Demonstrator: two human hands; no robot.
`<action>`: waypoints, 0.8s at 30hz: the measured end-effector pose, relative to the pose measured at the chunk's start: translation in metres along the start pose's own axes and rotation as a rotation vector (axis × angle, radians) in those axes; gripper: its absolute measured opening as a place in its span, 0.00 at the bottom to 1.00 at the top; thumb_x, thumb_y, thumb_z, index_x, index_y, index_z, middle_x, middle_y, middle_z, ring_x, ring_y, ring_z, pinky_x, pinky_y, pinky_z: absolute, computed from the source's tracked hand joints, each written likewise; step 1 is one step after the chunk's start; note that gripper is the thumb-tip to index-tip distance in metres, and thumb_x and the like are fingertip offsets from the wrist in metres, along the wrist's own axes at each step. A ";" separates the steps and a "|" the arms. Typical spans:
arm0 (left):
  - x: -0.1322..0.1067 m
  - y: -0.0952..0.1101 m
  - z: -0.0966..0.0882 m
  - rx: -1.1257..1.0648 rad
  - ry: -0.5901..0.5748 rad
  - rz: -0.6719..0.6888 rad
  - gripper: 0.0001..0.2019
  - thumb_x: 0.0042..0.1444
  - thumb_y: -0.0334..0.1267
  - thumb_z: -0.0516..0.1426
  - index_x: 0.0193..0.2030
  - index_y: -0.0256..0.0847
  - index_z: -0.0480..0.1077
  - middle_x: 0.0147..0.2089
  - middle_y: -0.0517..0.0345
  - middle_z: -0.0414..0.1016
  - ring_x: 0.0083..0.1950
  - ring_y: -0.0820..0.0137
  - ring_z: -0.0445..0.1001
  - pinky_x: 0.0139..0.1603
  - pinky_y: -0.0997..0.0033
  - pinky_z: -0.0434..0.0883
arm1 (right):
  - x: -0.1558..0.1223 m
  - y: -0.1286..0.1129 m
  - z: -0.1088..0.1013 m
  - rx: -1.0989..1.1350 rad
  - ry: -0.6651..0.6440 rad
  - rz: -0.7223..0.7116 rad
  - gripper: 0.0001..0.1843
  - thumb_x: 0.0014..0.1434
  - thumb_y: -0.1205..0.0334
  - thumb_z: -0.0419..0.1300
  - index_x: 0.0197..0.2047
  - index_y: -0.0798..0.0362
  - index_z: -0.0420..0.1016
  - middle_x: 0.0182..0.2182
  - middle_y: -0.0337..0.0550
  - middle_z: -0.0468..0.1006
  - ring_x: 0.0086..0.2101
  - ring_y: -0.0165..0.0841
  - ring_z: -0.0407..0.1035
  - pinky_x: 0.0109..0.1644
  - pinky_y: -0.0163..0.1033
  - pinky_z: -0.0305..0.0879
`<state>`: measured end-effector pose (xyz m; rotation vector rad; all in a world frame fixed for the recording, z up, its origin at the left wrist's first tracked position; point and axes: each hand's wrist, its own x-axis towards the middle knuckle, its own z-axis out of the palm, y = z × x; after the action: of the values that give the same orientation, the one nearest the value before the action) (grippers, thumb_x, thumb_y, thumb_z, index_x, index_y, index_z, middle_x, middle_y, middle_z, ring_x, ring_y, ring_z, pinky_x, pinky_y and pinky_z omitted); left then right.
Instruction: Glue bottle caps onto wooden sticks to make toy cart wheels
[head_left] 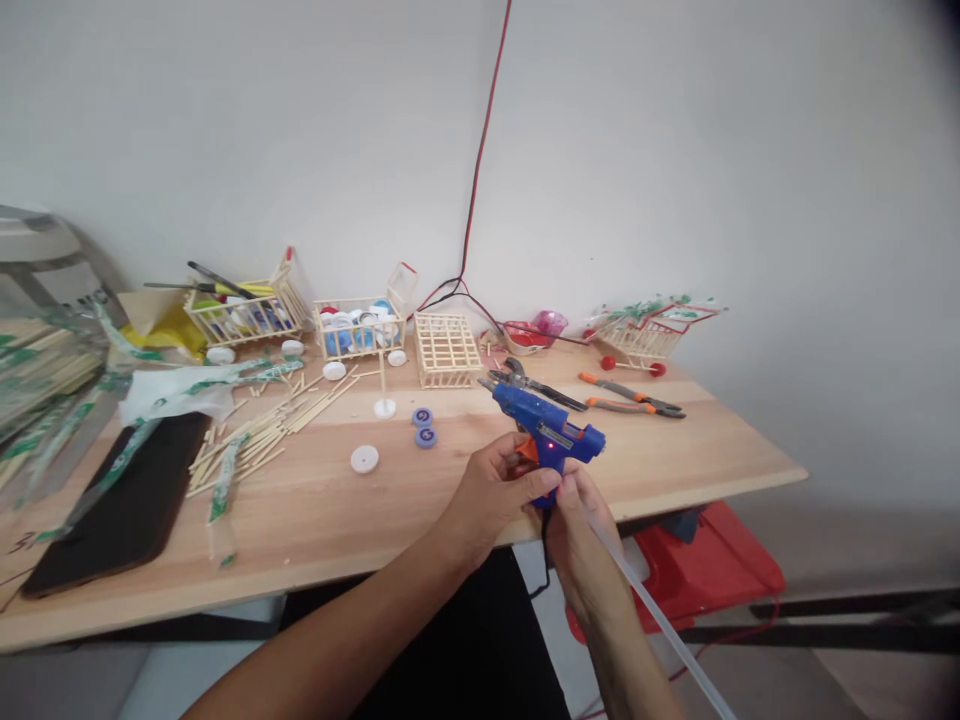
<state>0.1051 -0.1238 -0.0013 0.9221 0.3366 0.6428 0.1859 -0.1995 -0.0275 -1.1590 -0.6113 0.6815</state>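
the left hand (491,495) has its fingers (504,487) closed round the grip of a blue glue gun (536,420), held up over the front edge of the surface (315,520), nozzle pointing left. the right hand (589,550) sits against the grip, its fingers curled shut on a long clear glue stick (649,605), whose upper end is hidden. a black cord (545,550) hangs from the gun. just behind lie cutters (536,385), with orange-handled pliers (634,397) further right. to the left stand a stick cage (447,350) and a stick cart (360,352) holding bottle caps (341,338). nearer the hands lie two blue caps (424,427) and a white wheel (364,459), beside loose sticks (255,440).
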 end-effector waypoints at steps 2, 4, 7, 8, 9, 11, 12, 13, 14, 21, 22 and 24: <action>0.000 0.002 -0.001 0.004 -0.006 0.027 0.21 0.44 0.41 0.69 0.44 0.34 0.73 0.37 0.52 0.78 0.35 0.72 0.74 0.39 0.72 0.68 | 0.001 -0.003 -0.009 -0.177 0.053 -0.044 0.21 0.57 0.41 0.59 0.44 0.50 0.74 0.35 0.43 0.80 0.35 0.36 0.73 0.39 0.40 0.69; 0.000 0.005 -0.004 0.000 -0.012 0.061 0.20 0.46 0.40 0.68 0.44 0.33 0.73 0.39 0.51 0.79 0.37 0.72 0.74 0.42 0.72 0.68 | 0.004 -0.008 -0.022 -0.304 0.068 -0.075 0.25 0.58 0.41 0.58 0.48 0.50 0.75 0.35 0.44 0.80 0.34 0.35 0.72 0.39 0.41 0.68; -0.002 0.009 -0.010 -0.048 -0.039 0.033 0.19 0.50 0.41 0.66 0.46 0.33 0.71 0.41 0.49 0.78 0.38 0.71 0.75 0.42 0.70 0.70 | 0.013 -0.020 -0.043 -0.242 0.084 -0.185 0.36 0.59 0.32 0.49 0.52 0.52 0.76 0.26 0.40 0.73 0.27 0.32 0.67 0.32 0.39 0.65; -0.003 0.009 -0.012 -0.076 -0.057 0.004 0.19 0.50 0.41 0.66 0.45 0.33 0.70 0.41 0.48 0.78 0.38 0.70 0.76 0.41 0.69 0.71 | 0.015 -0.026 -0.048 -0.219 0.082 -0.195 0.40 0.58 0.29 0.45 0.50 0.54 0.78 0.24 0.39 0.70 0.25 0.30 0.64 0.29 0.38 0.63; -0.004 0.009 -0.014 -0.103 -0.079 -0.022 0.18 0.51 0.42 0.66 0.45 0.34 0.70 0.41 0.48 0.78 0.37 0.69 0.76 0.40 0.68 0.72 | 0.015 -0.033 -0.051 -0.194 0.074 -0.205 0.41 0.57 0.28 0.44 0.48 0.54 0.79 0.23 0.39 0.69 0.24 0.30 0.63 0.28 0.38 0.62; -0.005 0.008 -0.016 -0.147 -0.121 -0.061 0.17 0.52 0.42 0.65 0.43 0.34 0.69 0.41 0.48 0.77 0.37 0.69 0.76 0.38 0.68 0.73 | 0.012 -0.046 -0.051 -0.153 0.072 -0.252 0.35 0.57 0.31 0.50 0.44 0.53 0.80 0.26 0.42 0.72 0.26 0.30 0.65 0.27 0.37 0.62; -0.006 0.008 -0.016 -0.158 -0.137 -0.072 0.17 0.52 0.42 0.65 0.43 0.34 0.69 0.40 0.48 0.77 0.37 0.69 0.76 0.37 0.68 0.73 | 0.009 -0.052 -0.049 -0.157 0.111 -0.288 0.25 0.58 0.39 0.57 0.42 0.51 0.79 0.28 0.42 0.73 0.27 0.30 0.67 0.27 0.37 0.63; -0.006 0.007 -0.016 -0.163 -0.149 -0.082 0.17 0.52 0.42 0.65 0.42 0.34 0.69 0.40 0.48 0.77 0.37 0.69 0.76 0.37 0.69 0.73 | 0.005 -0.058 -0.046 -0.198 0.151 -0.305 0.18 0.58 0.45 0.61 0.41 0.50 0.78 0.29 0.41 0.75 0.29 0.31 0.68 0.29 0.37 0.65; -0.006 0.006 -0.016 -0.163 -0.158 -0.093 0.17 0.52 0.42 0.65 0.42 0.34 0.69 0.39 0.48 0.77 0.36 0.70 0.76 0.37 0.69 0.73 | 0.001 -0.062 -0.042 -0.260 0.183 -0.337 0.14 0.57 0.49 0.63 0.40 0.50 0.77 0.29 0.40 0.75 0.28 0.30 0.69 0.30 0.36 0.66; 0.000 0.001 -0.019 -0.137 -0.169 -0.119 0.20 0.49 0.43 0.67 0.44 0.33 0.69 0.37 0.50 0.76 0.34 0.70 0.75 0.35 0.71 0.73 | -0.011 -0.071 -0.018 -0.477 0.183 -0.370 0.06 0.57 0.58 0.64 0.36 0.51 0.73 0.26 0.38 0.79 0.24 0.27 0.70 0.29 0.33 0.67; 0.000 0.001 -0.020 -0.137 -0.167 -0.117 0.20 0.49 0.43 0.67 0.44 0.33 0.69 0.37 0.50 0.76 0.34 0.71 0.75 0.35 0.71 0.73 | -0.011 -0.071 -0.017 -0.471 0.196 -0.389 0.06 0.57 0.59 0.64 0.35 0.51 0.73 0.25 0.37 0.79 0.24 0.26 0.70 0.28 0.33 0.66; 0.001 0.000 -0.022 -0.139 -0.159 -0.115 0.20 0.49 0.43 0.67 0.44 0.33 0.69 0.37 0.50 0.76 0.34 0.71 0.75 0.35 0.71 0.73 | -0.011 -0.071 -0.015 -0.468 0.225 -0.429 0.06 0.58 0.59 0.63 0.33 0.51 0.72 0.24 0.36 0.77 0.22 0.25 0.69 0.27 0.32 0.66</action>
<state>0.0940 -0.1097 -0.0140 0.8089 0.1982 0.4780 0.2019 -0.2344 0.0347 -1.4502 -0.8192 0.0336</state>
